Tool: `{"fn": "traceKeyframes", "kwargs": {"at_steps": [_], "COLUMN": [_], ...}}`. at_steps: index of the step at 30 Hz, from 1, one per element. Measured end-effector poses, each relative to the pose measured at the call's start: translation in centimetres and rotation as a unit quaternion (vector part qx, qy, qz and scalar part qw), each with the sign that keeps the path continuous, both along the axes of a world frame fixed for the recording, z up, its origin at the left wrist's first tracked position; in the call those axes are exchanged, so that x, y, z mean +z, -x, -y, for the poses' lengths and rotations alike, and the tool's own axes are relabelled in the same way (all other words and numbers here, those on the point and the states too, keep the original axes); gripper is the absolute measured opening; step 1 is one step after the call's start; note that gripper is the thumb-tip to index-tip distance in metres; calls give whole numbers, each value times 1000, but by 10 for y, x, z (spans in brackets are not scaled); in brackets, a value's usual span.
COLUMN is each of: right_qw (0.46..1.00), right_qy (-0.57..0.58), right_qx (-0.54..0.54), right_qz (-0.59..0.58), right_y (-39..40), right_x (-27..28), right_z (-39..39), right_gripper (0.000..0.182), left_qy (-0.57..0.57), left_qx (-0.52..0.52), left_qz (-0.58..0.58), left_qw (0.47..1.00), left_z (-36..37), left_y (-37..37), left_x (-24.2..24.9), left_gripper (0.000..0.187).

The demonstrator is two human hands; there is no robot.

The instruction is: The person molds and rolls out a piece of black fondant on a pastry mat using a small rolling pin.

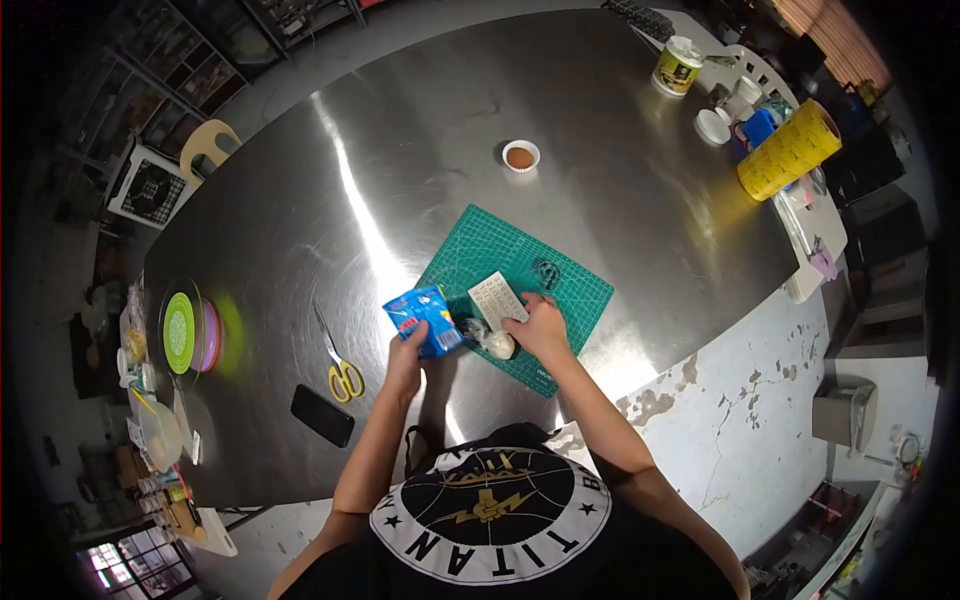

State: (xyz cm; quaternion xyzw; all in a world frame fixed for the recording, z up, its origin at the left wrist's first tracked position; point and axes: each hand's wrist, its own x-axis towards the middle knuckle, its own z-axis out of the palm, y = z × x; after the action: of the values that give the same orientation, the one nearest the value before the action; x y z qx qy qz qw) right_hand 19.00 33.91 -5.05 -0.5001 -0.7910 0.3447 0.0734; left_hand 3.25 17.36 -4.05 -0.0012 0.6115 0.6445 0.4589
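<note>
My left hand point(404, 362) pinches a shiny blue packet point(424, 318) by its lower edge, over the left side of a green cutting mat point(470, 232). The mat lies at an angle on the steel table. My right hand point(541, 326) has its thumb and fingers closed on the edge of a pale card point(495, 297) covered in small dark marks. Just below the card, near my right thumb, sits a small clear plastic bag point(477, 331) beside a whitish round lump point(500, 346). A small dark coil point(547, 274) rests on the mat beyond my right hand.
Yellow-handled scissors point(345, 378) and a black phone point(323, 415) lie to the left. Farther off stands a white paper cup point(520, 156) with brown contents. Green point(180, 333) and purple round items stand at the left edge. A yellow roll point(790, 150) and a tub point(678, 67) are at the right.
</note>
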Motion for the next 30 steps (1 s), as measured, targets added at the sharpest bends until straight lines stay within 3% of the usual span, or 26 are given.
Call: {"fn": "traceKeyframes", "kwargs": {"at_steps": [2, 6, 9, 10, 12, 13, 14, 15, 16, 17, 18, 19, 20, 22, 23, 26, 27, 28, 29, 30], "right_qw": [995, 979, 906, 888, 859, 864, 865, 867, 868, 870, 850, 825, 828, 796, 805, 832, 864, 864, 915, 925], "right_qy": [63, 142, 294, 307, 321, 331, 330, 310, 289, 284, 269, 253, 251, 199, 199, 118, -9, -9, -159, -302], "right_qx": [60, 19, -46, -67, -107, -104, -106, -121, -135, -137, -216, -292, -291, -390, -408, -381, -419, -422, -325, -214], "right_qz": [-49, -144, -301, -337, -384, -364, -364, -372, -380, -379, -398, -412, -408, -418, -381, -385, -278, -273, -181, -84], "right_y": [5, 9, 3, 0, -11, -18, -26, -36, -45, -53, -62, -69, -75, -87, -94, -102, -105, -101, -95, -83], "right_x": [-4, 0, 3, 10, 23, 35, 30, 23, 17, 13, 10, 8, 5, -4, -10, -23, -45, -27, -9, 9], "right_z": [-6, -12, -8, -5, -1, 2, 4, 7, 11, 16, 21, 22, 20, 14, 9, 11, 13, 24, 36, 47], "right_gripper": [49, 41, 22, 28, 39, 47, 47, 52, 56, 56, 58, 60, 60, 65, 71, 76, 79, 79, 75, 71], "left_qy": [-10, 20, 93, 93, 151, 135, 134, 217, 285, 223, 138, 63, -24, -40, -37, -24, -10, -11, -18, -26], "left_qx": [47, 70, 17, 19, 10, 14, 12, 29, 45, -11, -65, -207, -258, -324, -350, -369, -366, -370, -344, -317], "left_qz": [-2, -80, -141, -141, -247, -257, -256, -458, -634, -630, -650, -648, -601, -628, -620, -599, -580, -575, -558, -543], "left_qw": [999, 994, 986, 985, 957, 957, 957, 862, 718, 743, 744, 731, 756, 707, 701, 710, 728, 730, 755, 777], "left_z": [-4, -11, -10, -10, -8, -6, -3, -4, -6, -4, -6, -7, -12, -17, -18, -17, -14, -8, -3, 0], "left_y": [20, 64, 86, 92, 102, 106, 105, 96, 84, 74, 59, 49, 34, 10, 3, -5, -9, -14, -18, -19], "left_x": [-1, -11, -19, -22, -31, -37, -43, -43, -35, -26, -13, -8, -6, -8, -18, -24, -24, -24, -24, -23], "left_gripper": [27, 26, 27, 27, 27, 46, 46, 56, 67, 78, 75, 72, 68, 66, 59, 47, 40, 40, 37, 34]}}
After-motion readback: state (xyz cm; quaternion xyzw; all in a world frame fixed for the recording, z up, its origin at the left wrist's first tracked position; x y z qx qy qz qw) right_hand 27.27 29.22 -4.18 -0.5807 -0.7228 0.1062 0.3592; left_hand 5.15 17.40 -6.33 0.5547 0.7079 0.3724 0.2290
